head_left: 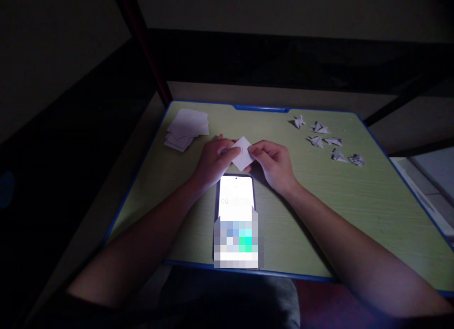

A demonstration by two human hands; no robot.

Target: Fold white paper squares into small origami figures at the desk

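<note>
A small white square of paper (241, 152) is held diamond-wise above the green table (354, 201), just beyond a lit phone (236, 211) lying flat. My left hand (213, 162) pinches the paper's left corner with closed fingers. My right hand (273, 164) pinches its right side, fingers curled. Both forearms rest on the table on either side of the phone.
A loose stack of white paper squares (186, 128) lies at the table's far left. Several folded paper figures (328, 142) are scattered at the far right. The table has a blue rim (260, 108). The room around is dark.
</note>
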